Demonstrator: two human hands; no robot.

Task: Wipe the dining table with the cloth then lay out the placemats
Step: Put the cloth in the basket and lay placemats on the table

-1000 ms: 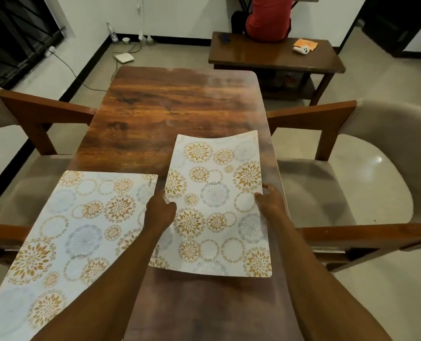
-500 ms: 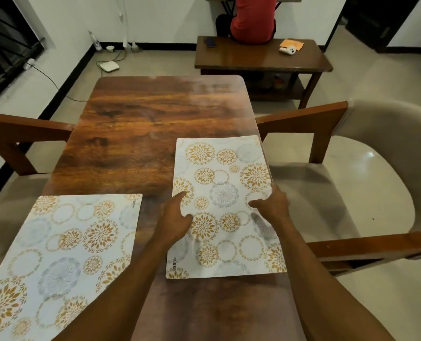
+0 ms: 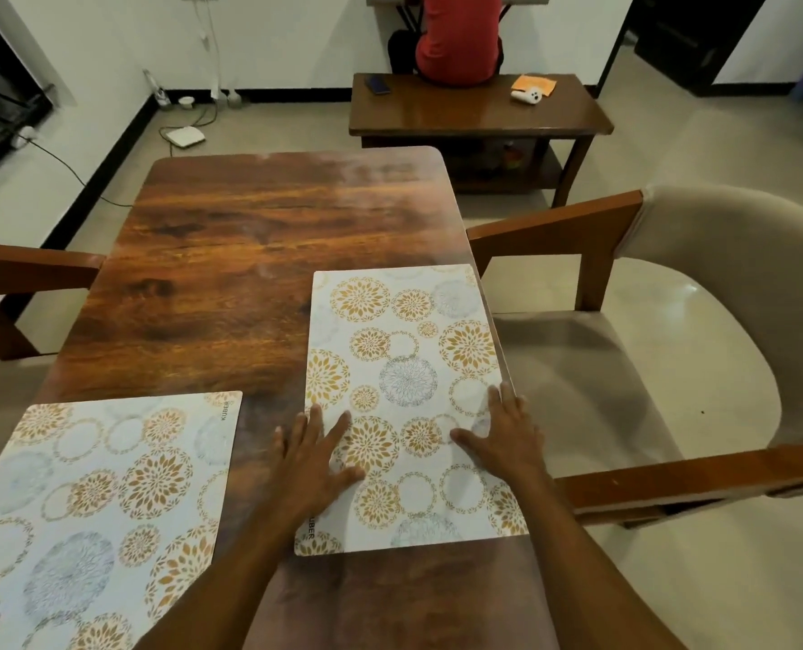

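Pressing a rectangular floral placemat (image 3: 404, 349) onto glossy wood table (image 3: 249, 255): left hand (image 3: 313, 462), right hand (image 3: 507, 438) (fingers straight)

Glossy wood table (image 3: 230, 255), matt patterned placemat (image 3: 404, 368)

The right placemat (image 3: 404, 358), bowed and gripped before, now lies flat under the flattened left hand (image 3: 313, 466) and right hand (image 3: 507, 438).

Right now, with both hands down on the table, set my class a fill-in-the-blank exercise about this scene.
The brown wooden dining table holds ____ placemats in all.
The left hand and right hand lie flat on the white-and-gold floral rectangular placemat nearest its ____ edge.
The word printed at a corner of the other floral placemat is ____.
Missing words: two, right, KUBER.
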